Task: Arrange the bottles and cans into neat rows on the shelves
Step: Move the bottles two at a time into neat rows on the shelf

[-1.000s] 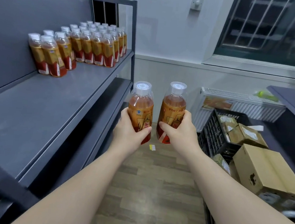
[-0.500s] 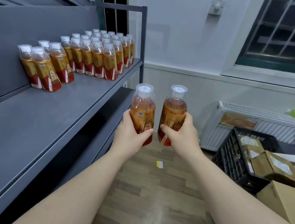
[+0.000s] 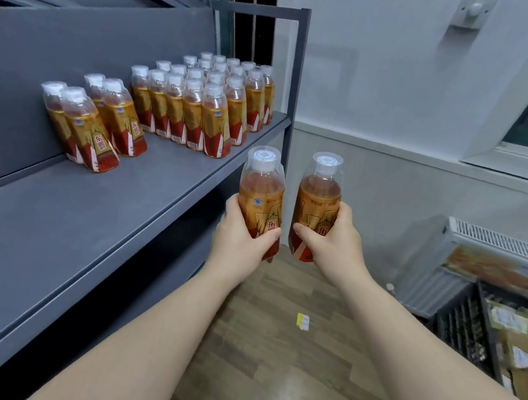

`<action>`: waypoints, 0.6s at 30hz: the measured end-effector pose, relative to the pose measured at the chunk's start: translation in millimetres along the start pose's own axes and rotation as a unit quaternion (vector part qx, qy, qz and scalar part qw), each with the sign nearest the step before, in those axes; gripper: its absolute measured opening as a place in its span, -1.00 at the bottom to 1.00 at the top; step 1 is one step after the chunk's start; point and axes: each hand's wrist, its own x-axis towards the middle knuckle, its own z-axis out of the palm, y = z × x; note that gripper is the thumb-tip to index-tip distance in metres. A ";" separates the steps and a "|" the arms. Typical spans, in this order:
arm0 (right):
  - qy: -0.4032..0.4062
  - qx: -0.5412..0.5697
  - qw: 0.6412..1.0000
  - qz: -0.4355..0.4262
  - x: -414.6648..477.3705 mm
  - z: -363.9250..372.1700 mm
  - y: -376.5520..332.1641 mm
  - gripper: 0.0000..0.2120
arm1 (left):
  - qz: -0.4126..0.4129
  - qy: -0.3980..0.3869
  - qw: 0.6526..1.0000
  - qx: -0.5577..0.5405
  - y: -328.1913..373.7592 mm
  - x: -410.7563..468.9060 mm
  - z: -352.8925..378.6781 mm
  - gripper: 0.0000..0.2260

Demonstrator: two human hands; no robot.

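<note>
Firmly, left hand (image 3: 240, 241) round left bottle (image 3: 261, 185), right hand (image 3: 335, 249) round right bottle (image 3: 320, 190) (seemingly clear of shelf (image 3: 95, 217)).

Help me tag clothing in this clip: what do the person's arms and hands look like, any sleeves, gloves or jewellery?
The left forearm and right forearm are bare to the frame's edge: no sleeve shows. The left hand and right hand wear no gloves; no ring, watch or bracelet is visible.

Grey shelf (image 3: 94, 223) carries rows of upright bottles (image 3: 197, 111).
</note>
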 end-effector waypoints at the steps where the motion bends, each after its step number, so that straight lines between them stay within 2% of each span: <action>1: -0.008 0.003 1.000 -0.005 10.0 6.5 -0.3 -0.44 | -0.006 0.011 1.000 0.007 -3.4 8.6 -1.7 -0.31; 4: -0.037 0.013 0.999 -0.018 38.6 30.3 -5.3 -0.48 | -0.024 0.041 0.999 0.022 -16.2 37.5 -11.4 -0.29; 9: -0.082 0.034 0.995 -0.043 88.2 78.7 -23.9 -0.37 | -0.055 0.085 0.995 0.016 -39.8 91.9 -39.6 -0.30; 18: -0.147 0.018 0.984 -0.100 158.6 174.0 -69.0 -0.33 | -0.101 0.174 0.979 0.015 -86.2 167.7 -101.3 -0.27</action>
